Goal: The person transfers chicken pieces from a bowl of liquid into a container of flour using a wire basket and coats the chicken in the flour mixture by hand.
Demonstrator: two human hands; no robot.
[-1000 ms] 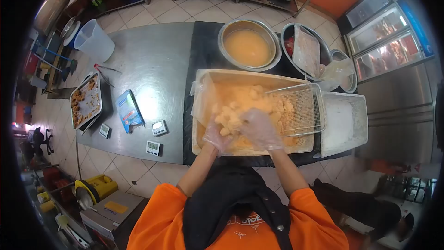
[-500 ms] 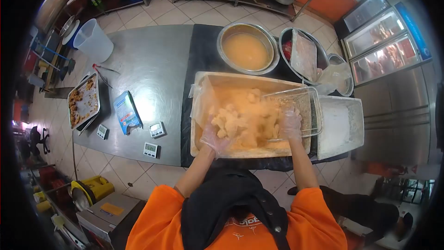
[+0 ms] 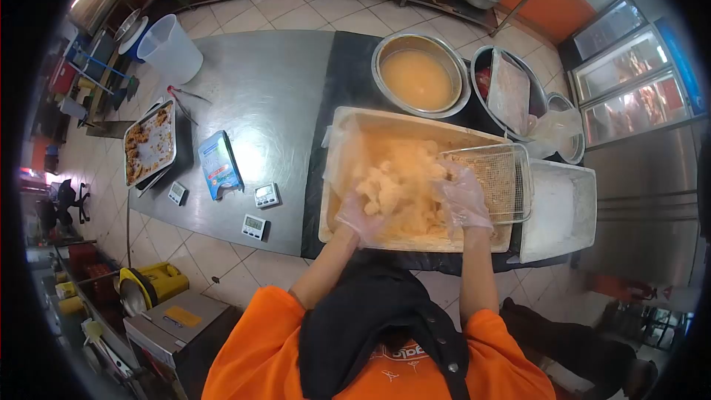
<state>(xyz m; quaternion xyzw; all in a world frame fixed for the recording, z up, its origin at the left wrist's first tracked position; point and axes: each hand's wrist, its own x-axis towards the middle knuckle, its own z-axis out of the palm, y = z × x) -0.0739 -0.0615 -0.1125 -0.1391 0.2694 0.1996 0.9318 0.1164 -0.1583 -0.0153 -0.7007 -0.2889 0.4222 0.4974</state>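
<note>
Flour-coated food pieces, probably chicken, are heaped in a large pale tub of orange-tinted flour. My left hand, in a clear plastic glove, is cupped under and against the heap at the left, with pieces in its fingers. On the other side, my right hand, gloved too, curves its fingers inward against the pieces; its fingertips are partly blurred. Flying flour blurs the middle of the heap. A wire fry basket rests over the tub's right end, just beside my right hand.
Behind the tub stand a metal bowl of orange liquid and a dark tub with a bag. A white flour bin is at right. Leftward are timers, a blue packet, a crumb-strewn tray and a clear bucket.
My right hand has come inward from beside the basket toward the heap and turned its back more to view. My left hand stays under the pieces. The whole view has shifted slightly.
</note>
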